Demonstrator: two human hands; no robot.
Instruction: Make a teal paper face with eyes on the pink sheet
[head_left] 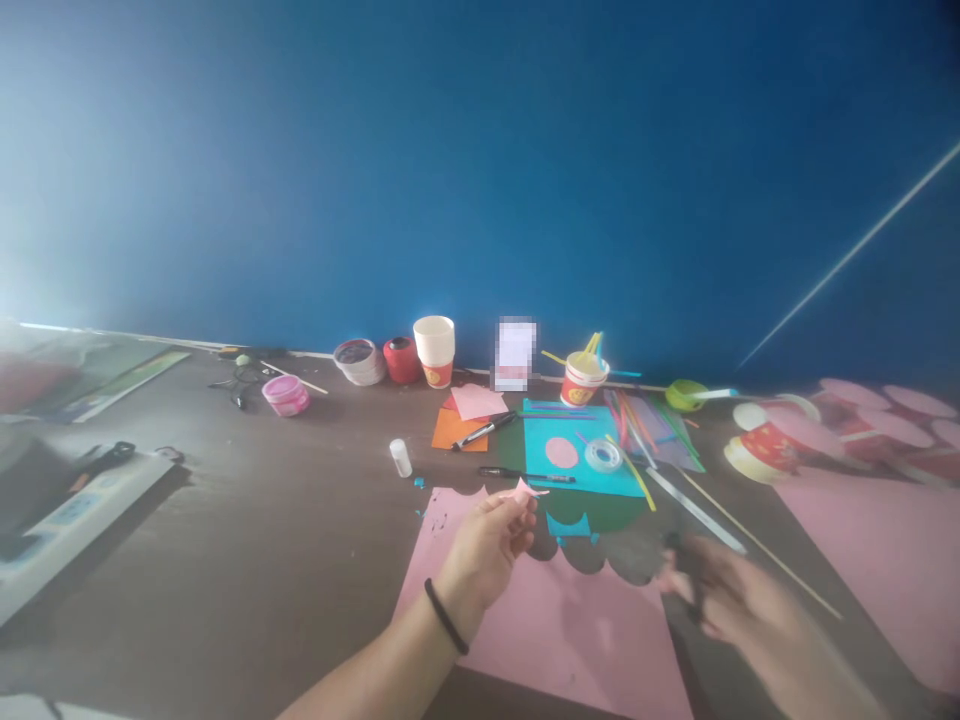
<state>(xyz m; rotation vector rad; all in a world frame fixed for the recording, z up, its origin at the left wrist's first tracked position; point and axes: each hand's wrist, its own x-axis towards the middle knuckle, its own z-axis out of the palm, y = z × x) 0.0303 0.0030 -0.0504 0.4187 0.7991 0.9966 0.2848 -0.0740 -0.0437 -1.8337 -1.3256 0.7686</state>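
My left hand (499, 530), a dark band on its wrist, pinches a small piece of pink paper (525, 488) between thumb and fingers. To the right, my right hand (731, 590) is smeared by motion and closed around a black tool that looks like scissors (691, 580). Below both hands lies a large pink paper sheet (570, 630) with scalloped cuts along its far edge. Blue paper scraps (568, 525) lie just beyond that edge. A blue sheet (544, 420) behind carries a pink paper circle (561, 452) and a tape roll (604, 455).
A glue stick (400, 458) stands left of the pink sheet. Pens (526, 475), paper cups (435, 350) and a straw-filled cup (583, 378) sit toward the blue wall. A power strip (75, 530) lies at left; pink-topped cups (780, 440) lie at right.
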